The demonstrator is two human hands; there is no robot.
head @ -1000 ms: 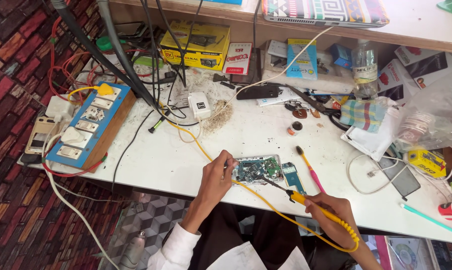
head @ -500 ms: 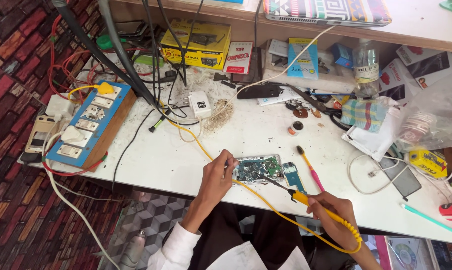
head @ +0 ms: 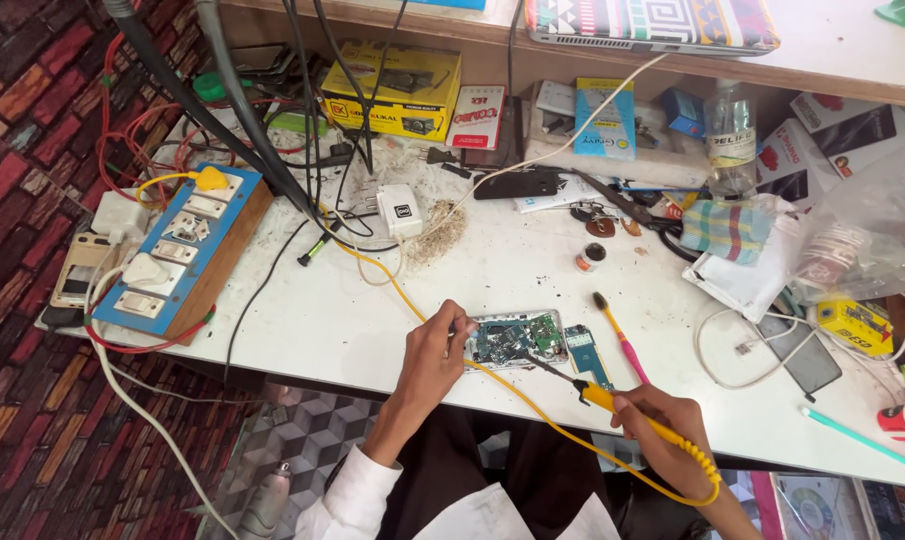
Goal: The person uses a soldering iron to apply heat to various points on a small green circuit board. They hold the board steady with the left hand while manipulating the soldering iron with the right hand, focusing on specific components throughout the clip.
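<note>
A green circuit board [head: 518, 339] in its pale frame lies flat on the white workbench [head: 313, 320], near the front edge, and soldering work on it is in hand. The left hand [head: 433, 350] is set at the board's 9 o'clock edge, fingers curled together and pressed on the frame, so that the board is pinned to the bench. The right hand [head: 663, 425] is closed around the yellow handle of a soldering iron [head: 613, 400], at about 4 o'clock from the board. The dark tip is laid toward the board's lower right part; whether it touches a joint cannot quite be told at this size. The iron's yellow cord is looped back under the wrist and run across the bench toward 11 o'clock. A small blue board [head: 585, 352] lies just beside the green one at 3 o'clock, and a pink-handled brush [head: 618, 335] lies a little further out.

The step is judged to be the heating of 1 joint. A steady tip, brief contact and firm holding of the board are called for next; a slip could bridge neighbouring parts.
</note>
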